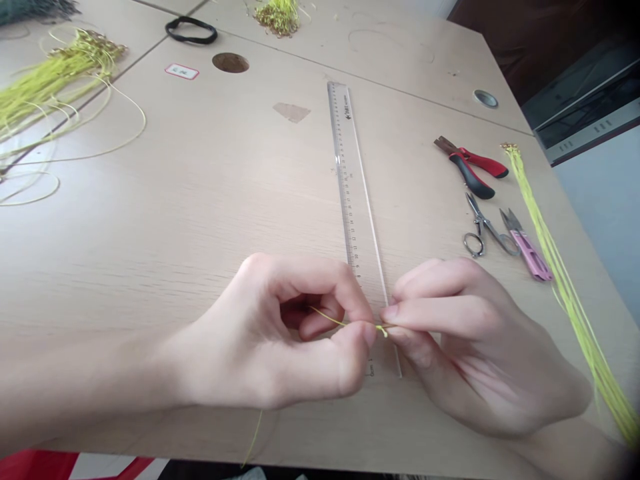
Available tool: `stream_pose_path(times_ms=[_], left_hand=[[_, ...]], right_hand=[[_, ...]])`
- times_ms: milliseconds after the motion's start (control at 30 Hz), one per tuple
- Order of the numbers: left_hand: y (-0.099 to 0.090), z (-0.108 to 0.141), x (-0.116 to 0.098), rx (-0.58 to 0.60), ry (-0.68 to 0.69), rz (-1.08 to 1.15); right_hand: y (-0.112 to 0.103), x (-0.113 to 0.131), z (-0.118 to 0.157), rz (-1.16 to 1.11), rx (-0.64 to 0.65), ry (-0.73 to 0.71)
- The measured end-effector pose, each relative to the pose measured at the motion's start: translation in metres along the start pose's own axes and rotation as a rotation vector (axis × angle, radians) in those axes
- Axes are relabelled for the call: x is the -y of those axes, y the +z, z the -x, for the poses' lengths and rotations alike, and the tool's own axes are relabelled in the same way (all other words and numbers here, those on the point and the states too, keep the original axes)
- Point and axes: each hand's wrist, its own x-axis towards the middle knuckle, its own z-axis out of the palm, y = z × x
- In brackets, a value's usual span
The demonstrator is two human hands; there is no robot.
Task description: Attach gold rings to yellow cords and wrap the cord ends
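Note:
Pinched between the thumb and forefinger of my left hand [295, 333] is a thin yellow cord [327, 317]. A small knot in it [382, 330] shows in the short gap between my two hands. My right hand [460, 340] grips the cord just right of the knot, thumb against fingertips; what else lies in that pinch is too small to make out. Below my left hand, a length of the same cord hangs over the table's near edge. Under both hands lies a clear plastic ruler [360, 187], its lower end partly covered by them.
Red-and-black pliers [473, 167], silver scissors [483, 227] and pink thread snips [527, 247] lie at right, beside a long bundle of yellow cords [560, 267]. More yellow cords [65, 70] lie far left. A black band [191, 31], table hole [231, 63] and tape roll [485, 99] are farther back.

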Motion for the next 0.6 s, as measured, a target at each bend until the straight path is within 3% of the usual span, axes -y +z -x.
stream_pose_path(times_ms=[367, 600], left_hand=[[-0.003, -0.001, 0.001, 0.059, -0.072, 0.064], [-0.01, -0.014, 0.005, 0.169, -0.329, 0.532]], right_hand=[[0.0, 0.002, 0.001, 0.009, -0.037, 0.002], [-0.005, -0.005, -0.004, 0.071, -0.128, -0.121]])
